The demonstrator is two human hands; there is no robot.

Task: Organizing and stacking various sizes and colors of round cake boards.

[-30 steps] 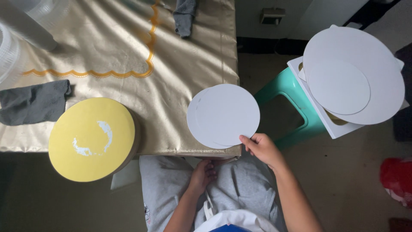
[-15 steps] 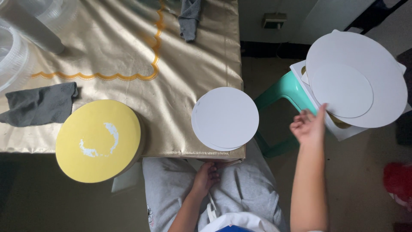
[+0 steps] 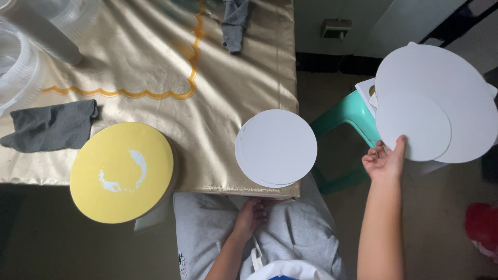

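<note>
My right hand (image 3: 384, 161) reaches out to the right and its fingertips touch the lower edge of a small white round board (image 3: 412, 126). That board lies on a larger white round board (image 3: 451, 88) stacked on a teal stool (image 3: 345, 116). My left hand (image 3: 251, 214) rests on my lap under the table edge, fingers curled, holding nothing that I can see. A stack of small white round boards (image 3: 276, 148) sits at the near right corner of the gold tablecloth (image 3: 145, 62). A yellow round board (image 3: 122, 171) smeared with white overhangs the near edge.
A dark grey cloth (image 3: 52, 124) lies at the left of the table, another grey cloth (image 3: 234, 18) at the far edge. Clear plastic containers (image 3: 21, 57) stand at the far left. A red object (image 3: 482, 225) sits on the floor at the right.
My right hand let go of the white stack on the table and swung right to the small board on the stool. The left hand stayed on my lap.
</note>
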